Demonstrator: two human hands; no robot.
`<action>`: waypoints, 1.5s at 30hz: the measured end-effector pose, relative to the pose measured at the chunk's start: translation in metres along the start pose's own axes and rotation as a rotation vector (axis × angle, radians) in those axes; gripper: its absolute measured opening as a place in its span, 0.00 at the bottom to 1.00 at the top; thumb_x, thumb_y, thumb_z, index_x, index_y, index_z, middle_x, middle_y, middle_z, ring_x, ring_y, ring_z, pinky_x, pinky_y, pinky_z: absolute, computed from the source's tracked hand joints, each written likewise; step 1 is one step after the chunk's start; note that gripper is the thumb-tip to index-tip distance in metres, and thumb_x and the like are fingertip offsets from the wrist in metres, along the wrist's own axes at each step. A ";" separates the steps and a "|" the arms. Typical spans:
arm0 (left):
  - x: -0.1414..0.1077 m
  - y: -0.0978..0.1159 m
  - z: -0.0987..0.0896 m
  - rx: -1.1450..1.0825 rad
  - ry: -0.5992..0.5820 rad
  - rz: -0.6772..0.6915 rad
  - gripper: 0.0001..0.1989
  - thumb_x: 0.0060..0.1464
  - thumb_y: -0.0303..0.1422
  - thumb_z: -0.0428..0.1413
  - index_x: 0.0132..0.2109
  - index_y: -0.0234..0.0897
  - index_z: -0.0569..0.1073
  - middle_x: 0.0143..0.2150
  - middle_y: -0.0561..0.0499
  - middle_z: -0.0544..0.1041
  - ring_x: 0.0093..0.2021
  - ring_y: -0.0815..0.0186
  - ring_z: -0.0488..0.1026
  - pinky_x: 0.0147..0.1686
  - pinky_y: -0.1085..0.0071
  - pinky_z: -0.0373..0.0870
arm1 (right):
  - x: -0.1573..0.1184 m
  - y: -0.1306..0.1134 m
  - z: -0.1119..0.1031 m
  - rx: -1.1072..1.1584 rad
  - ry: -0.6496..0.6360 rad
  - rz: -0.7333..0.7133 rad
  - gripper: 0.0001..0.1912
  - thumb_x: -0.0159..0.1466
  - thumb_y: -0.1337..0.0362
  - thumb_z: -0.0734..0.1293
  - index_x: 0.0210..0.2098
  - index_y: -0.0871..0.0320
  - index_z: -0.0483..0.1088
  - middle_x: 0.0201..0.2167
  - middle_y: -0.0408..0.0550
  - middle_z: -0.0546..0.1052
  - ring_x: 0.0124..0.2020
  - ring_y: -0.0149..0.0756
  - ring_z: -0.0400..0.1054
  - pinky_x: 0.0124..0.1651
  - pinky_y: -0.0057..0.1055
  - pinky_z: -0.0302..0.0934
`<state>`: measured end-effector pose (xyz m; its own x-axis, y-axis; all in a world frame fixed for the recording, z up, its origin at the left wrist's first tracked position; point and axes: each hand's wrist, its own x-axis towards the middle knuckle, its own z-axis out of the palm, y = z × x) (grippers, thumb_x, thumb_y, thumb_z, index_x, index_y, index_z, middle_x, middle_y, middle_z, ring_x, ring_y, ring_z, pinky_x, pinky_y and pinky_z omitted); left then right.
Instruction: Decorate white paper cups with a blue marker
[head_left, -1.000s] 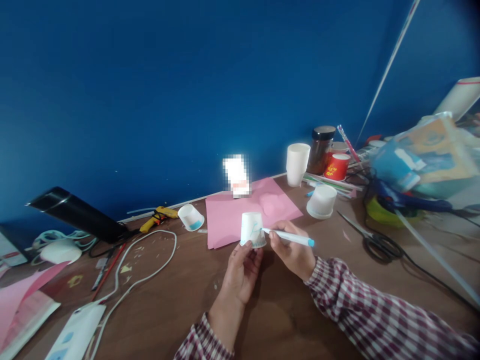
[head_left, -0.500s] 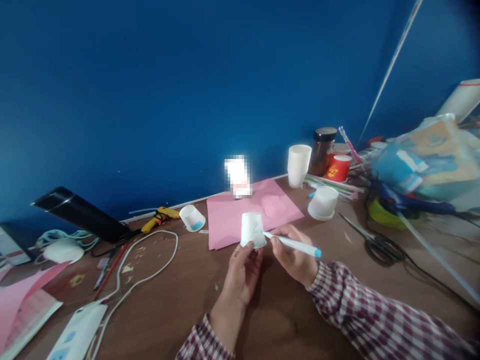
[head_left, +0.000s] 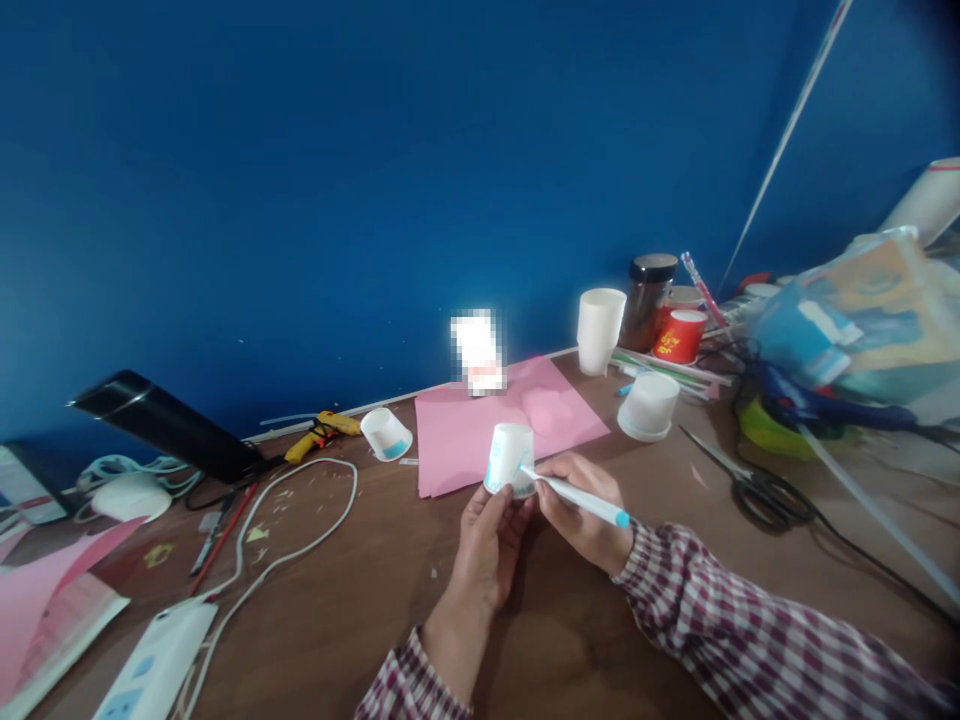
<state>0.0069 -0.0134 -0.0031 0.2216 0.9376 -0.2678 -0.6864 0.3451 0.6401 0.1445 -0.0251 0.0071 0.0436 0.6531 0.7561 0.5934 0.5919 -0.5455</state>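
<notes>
My left hand point(head_left: 487, 540) grips a small white paper cup point(head_left: 511, 450) near its lower rim. The cup is upside down and carries light-blue lines on its side. In my right hand point(head_left: 581, 500) is a white marker pen point(head_left: 585, 498) with a blue end, its tip at the cup's right side. Pink paper sheets point(head_left: 457, 440) lie just behind the cup. Another cut-down white cup point(head_left: 386, 435) with a blue patch rests to the left, and a white cup point(head_left: 651, 400) stands upside down to the right.
Black-handled scissors point(head_left: 765, 495) lie right of my right hand. A stack of white cups point(head_left: 600, 330), a dark jar point(head_left: 649, 300) and a red paper cup point(head_left: 680, 335) stand by the wall. On the left are a yellow glue gun point(head_left: 322, 432), a black cylinder point(head_left: 165, 425) and a power strip point(head_left: 157, 660).
The cup in my left hand has turned and shifted slightly right, showing more blue marks on its left side. My right hand has tilted the marker, its blue end now lower and further left.
</notes>
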 end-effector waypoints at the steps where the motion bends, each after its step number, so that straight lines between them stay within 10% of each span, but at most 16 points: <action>1: 0.000 0.000 0.000 -0.002 -0.001 -0.001 0.11 0.47 0.28 0.66 0.40 0.32 0.79 0.37 0.47 0.82 0.35 0.68 0.78 0.42 0.72 0.75 | 0.000 0.000 0.000 -0.004 0.000 -0.003 0.04 0.65 0.67 0.64 0.37 0.56 0.72 0.29 0.46 0.78 0.31 0.35 0.74 0.37 0.30 0.69; 45: 0.001 -0.004 0.000 0.003 0.030 0.003 0.12 0.44 0.29 0.69 0.38 0.33 0.79 0.37 0.47 0.82 0.36 0.68 0.78 0.41 0.73 0.75 | -0.001 0.001 0.001 -0.046 0.006 0.014 0.04 0.66 0.67 0.64 0.36 0.57 0.71 0.28 0.44 0.76 0.29 0.33 0.73 0.35 0.28 0.68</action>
<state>0.0097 -0.0135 -0.0061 0.1987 0.9371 -0.2870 -0.6847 0.3422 0.6435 0.1447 -0.0244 0.0055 0.0568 0.6578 0.7510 0.6288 0.5607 -0.5387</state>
